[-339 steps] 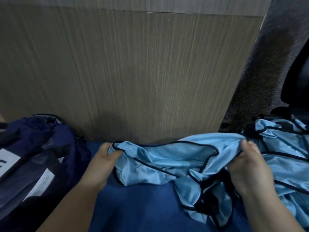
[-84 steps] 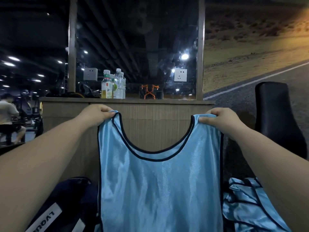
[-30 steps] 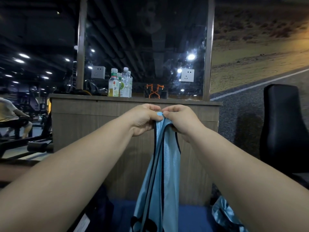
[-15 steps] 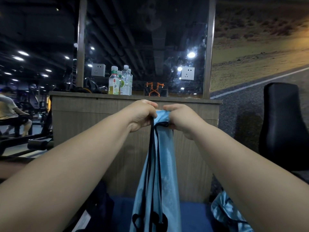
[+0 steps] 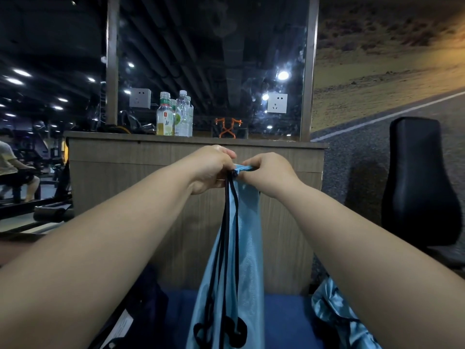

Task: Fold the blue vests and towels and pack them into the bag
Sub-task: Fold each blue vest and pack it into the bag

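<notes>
A light blue vest (image 5: 247, 248) with black trim hangs folded in half lengthwise in front of me. My left hand (image 5: 212, 168) and my right hand (image 5: 268, 175) meet at its top, each pinching a shoulder strap, almost touching. A pile of more blue vests (image 5: 334, 313) lies at the lower right, partly hidden by my right forearm. The dark navy bag (image 5: 141, 316) sits at the lower left, mostly hidden behind my left forearm.
A blue cloth surface (image 5: 284, 316) lies below the vest. A wooden counter (image 5: 191, 147) stands straight ahead with several drink bottles (image 5: 173, 117) on top. A black padded seat (image 5: 420, 182) stands at the right. A person (image 5: 10, 165) sits on gym equipment at far left.
The vest, held spread wide by both straps before, is now folded in half with my hands brought together. Over the last second the hands only shifted slightly at the straps.
</notes>
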A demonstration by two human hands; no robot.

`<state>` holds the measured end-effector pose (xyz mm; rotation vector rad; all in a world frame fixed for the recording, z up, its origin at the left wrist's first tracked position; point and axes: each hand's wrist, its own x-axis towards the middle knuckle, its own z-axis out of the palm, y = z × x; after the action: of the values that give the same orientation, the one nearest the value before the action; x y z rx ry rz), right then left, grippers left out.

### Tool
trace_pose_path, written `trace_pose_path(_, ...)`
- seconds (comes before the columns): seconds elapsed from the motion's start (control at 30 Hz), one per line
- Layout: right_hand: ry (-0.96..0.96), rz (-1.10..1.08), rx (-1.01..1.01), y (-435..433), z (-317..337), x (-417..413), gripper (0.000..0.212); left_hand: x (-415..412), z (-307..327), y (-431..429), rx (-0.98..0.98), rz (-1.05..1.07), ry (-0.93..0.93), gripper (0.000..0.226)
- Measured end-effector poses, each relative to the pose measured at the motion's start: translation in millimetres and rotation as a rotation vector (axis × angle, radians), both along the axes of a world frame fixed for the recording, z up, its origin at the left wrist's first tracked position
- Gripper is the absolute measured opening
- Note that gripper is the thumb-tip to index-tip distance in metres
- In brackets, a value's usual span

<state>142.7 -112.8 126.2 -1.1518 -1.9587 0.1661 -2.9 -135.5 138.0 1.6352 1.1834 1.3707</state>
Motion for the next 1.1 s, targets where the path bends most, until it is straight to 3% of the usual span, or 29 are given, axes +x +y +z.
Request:
trace_pose_path(0.07,-0.032,-0.039,0.057,1.4,-1.2,-0.9,0.025,0.5,-0.4,-0.4,0.004,-0.045,-0.015,0.01)
trace_pose_path(0.13,-0.041,-0.074,0.13,3.6,-2.7,-2.3,0.029,-0.5,-1.5,0.6,0.01,-0.096,-0.017,0.012)
trace_pose_path(0.3,-0.084,-0.087,0.262,2.4,-0.2,-2.3,0.019,-7.7,-7.1,4.8,0.04,-0.128,-0.194,0.056)
trace_pose_path(0.43,-0.043,0.013,0.178,0.3,7.2,-1.8,0.02,-10.6,-11.3,4.7,0.088,-0.197,-0.222,0.054)
trace_pose_path(0.53,0.092,0.094,0.115,0.8,12.0,1.2,0.021,-8.5,-17.3,7.7,0.096,-0.298,-0.149,0.049)
trace_pose_path(0.67,0.144,0.096,0.168,0.8,17.8,5.2,0.027,0.7,-27.0,5.1,0.053,-0.329,-0.019,0.019)
trace_pose_path(1.1,0.3,-0.01,0.25,11.4,22.4,28.4,0.025,16.5,-81.3,18.7,-0.07,-0.303,0.37,0.043)
